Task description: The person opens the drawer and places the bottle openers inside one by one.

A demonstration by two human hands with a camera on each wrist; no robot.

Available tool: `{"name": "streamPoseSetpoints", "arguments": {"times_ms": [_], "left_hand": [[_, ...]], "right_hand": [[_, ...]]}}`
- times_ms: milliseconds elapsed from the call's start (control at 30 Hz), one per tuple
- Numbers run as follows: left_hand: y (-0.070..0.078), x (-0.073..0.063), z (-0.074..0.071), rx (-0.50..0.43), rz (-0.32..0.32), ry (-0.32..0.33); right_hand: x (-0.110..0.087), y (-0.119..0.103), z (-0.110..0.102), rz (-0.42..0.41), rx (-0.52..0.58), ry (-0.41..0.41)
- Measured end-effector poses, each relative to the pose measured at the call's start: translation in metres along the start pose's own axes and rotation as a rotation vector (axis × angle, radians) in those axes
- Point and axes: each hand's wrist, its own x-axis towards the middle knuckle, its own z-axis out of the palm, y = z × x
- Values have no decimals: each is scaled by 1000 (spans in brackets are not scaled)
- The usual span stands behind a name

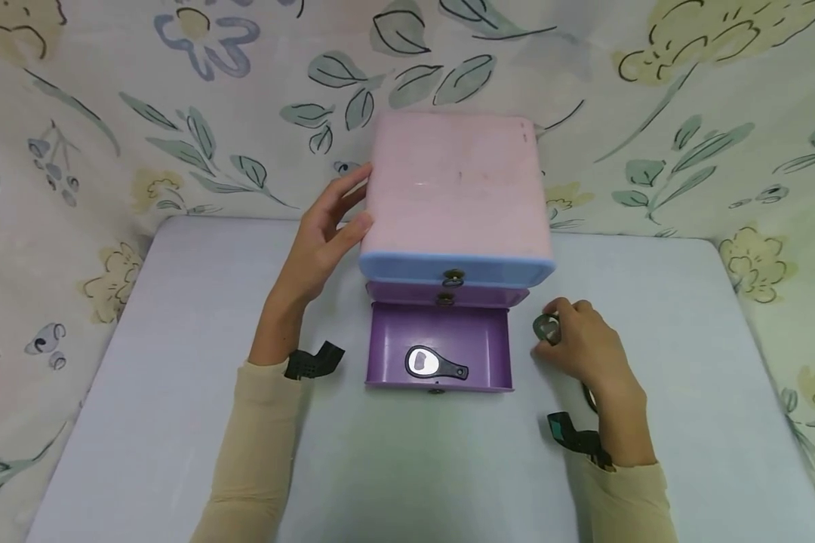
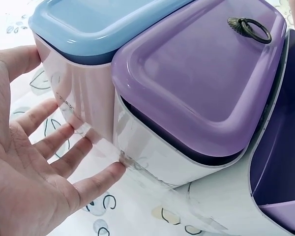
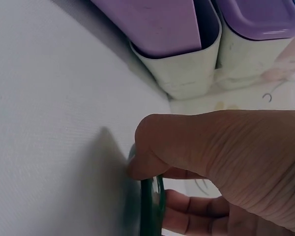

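A small drawer cabinet (image 1: 458,188) with a pink top stands towards the back of the table. My left hand (image 1: 322,241) rests its spread fingertips against the cabinet's left side, fingers nearly straight. The bottom purple drawer (image 1: 390,339) is pulled out. Inside lies a small black-rimmed magnifying glass (image 1: 438,363) with a short handle. To the right of the drawer, my right hand (image 1: 587,343) pinches a round, glassy, dark green-rimmed thing (image 1: 545,329) between thumb and fingers. The right wrist view shows its green edge (image 3: 147,209) close over the white tabletop; its lower part is cut off.
The blue top drawer (image 1: 401,268) is pushed in, and the purple middle drawer (image 2: 187,83) juts out slightly. A dark curved rim (image 1: 588,397) shows partly under the right wrist. Floral cloth (image 1: 244,113) hangs behind the white table (image 1: 407,467).
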Motion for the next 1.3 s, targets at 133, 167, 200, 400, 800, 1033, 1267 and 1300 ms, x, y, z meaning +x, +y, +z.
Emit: {"name": "streamPoseSetpoints", "arguments": {"times_ms": [133, 167, 200, 400, 800, 1033, 1267, 1300], "left_hand": [[-1, 1, 0, 6, 2, 0], [-1, 1, 0, 6, 0, 2], [-1, 1, 0, 5, -3, 3], [-2, 0, -1, 2, -18, 5], [-3, 2, 1, -9, -4, -2], [-5, 1, 5, 5, -1, 0], [-2, -1, 0, 2, 0, -4], [-1, -2, -1, 4, -3, -5]], "right_hand": [[-2, 0, -3, -15, -1, 18], [-2, 0, -4, -22, 3, 21], [-3, 0, -4, -30, 9, 23], [-10, -7, -13, -49, 53, 39], [-44, -19, -45, -114, 131, 160], [-54, -31, -49, -213, 105, 196], [-62, -54, -53, -350, 46, 219], [-63, -59, -53, -377, 47, 219]]}}
